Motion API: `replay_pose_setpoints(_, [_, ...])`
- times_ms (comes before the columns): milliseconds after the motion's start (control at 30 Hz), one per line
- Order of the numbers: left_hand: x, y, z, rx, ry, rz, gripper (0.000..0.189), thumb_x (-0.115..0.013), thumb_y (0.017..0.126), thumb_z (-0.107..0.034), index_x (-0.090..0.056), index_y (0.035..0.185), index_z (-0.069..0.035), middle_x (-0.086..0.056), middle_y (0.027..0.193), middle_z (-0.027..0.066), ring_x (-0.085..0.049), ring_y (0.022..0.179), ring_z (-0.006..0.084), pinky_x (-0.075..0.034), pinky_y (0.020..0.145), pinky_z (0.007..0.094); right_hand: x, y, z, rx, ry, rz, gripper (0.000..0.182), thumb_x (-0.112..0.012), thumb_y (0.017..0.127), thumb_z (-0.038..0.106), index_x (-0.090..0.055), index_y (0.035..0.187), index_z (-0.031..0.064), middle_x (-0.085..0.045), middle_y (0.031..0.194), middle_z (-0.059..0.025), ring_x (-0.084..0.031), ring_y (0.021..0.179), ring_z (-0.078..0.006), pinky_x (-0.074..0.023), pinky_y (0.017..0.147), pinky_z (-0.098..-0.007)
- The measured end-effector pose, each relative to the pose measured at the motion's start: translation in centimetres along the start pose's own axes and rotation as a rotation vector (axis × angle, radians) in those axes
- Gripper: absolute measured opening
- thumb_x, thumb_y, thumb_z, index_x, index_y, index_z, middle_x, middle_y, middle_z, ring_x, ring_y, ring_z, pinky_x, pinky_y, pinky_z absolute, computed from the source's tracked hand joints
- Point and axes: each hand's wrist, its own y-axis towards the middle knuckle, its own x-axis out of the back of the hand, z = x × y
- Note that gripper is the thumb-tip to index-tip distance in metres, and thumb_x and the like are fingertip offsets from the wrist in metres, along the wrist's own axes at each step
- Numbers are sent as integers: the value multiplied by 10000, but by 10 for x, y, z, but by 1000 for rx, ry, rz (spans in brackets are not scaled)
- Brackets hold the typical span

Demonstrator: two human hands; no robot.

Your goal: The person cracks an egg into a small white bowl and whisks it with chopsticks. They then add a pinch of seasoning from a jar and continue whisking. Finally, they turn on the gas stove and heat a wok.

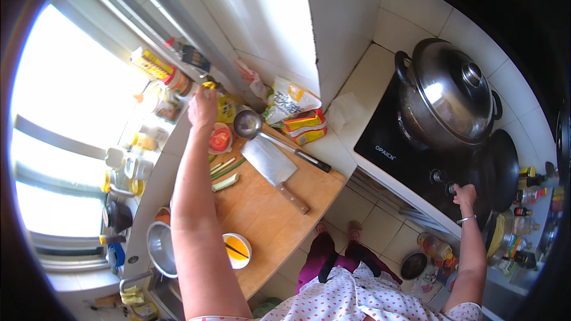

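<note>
My left hand (203,108) reaches to the back of the counter, its fingers at a small yellow valve handle (208,85) beside the metal pipes. At the black gas hob (379,156), my right hand (465,195) has its fingers on a control knob (452,188). A lidded pot (450,93) stands on the hob. On the wooden cutting board (263,240) lie a cleaver (270,160), a metal ladle (248,124) and cut green stalks (225,183). A dish of sliced tomato (220,139) is near my left forearm, and a white bowl (241,256) holds beaten egg and a dark utensil.
A dark wok (502,169) stands beside the pot. Food packets (305,127) lie behind the board. Jars (149,136) line the windowsill at left. A metal basin (161,249) sits by the sink. Bottles and a small pan (413,265) are at lower right.
</note>
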Motion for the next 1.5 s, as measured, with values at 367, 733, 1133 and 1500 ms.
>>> replay_pose_setpoints(367, [-29, 38, 32, -536, 424, -122, 235, -476, 934, -204, -676, 1020, -116, -654, 862, 131, -648, 809, 307, -527, 661, 415, -9, 24, -17, 97, -207, 60, 308, -769, 716, 219, -638, 549, -4, -627, 532, -123, -651, 509, -248, -547, 595, -371])
replay_pose_setpoints(733, [-67, 82, 70, 244, -820, 103, 473, -501, 948, -491, -633, 833, -51, -540, 583, -6, -401, 397, 61, -269, 353, 197, 3, 32, -28, 907, -727, 162, 135, -537, 780, 61, -659, 781, 3, -637, 900, -185, -650, 850, -334, -527, 771, -417])
replay_pose_setpoints(1133, [-11, -181, -95, -42, -1055, 105, 374, -528, 956, -263, -557, 1263, -51, -602, 862, 47, -479, 633, 54, -371, 500, 185, 7, 34, -33, 944, -700, 181, 141, -548, 769, 57, -672, 790, -7, -637, 913, -197, -644, 868, -353, -527, 786, -414])
replay_pose_setpoints(1500, [5, -426, -120, 109, -1324, 646, 388, -531, 899, 14, -546, 1282, -46, -632, 1037, 28, -489, 654, 18, -372, 537, 149, 5, 41, -34, 939, -671, 195, 121, -576, 772, 61, -674, 768, -11, -637, 889, -196, -646, 861, -358, -530, 777, -420])
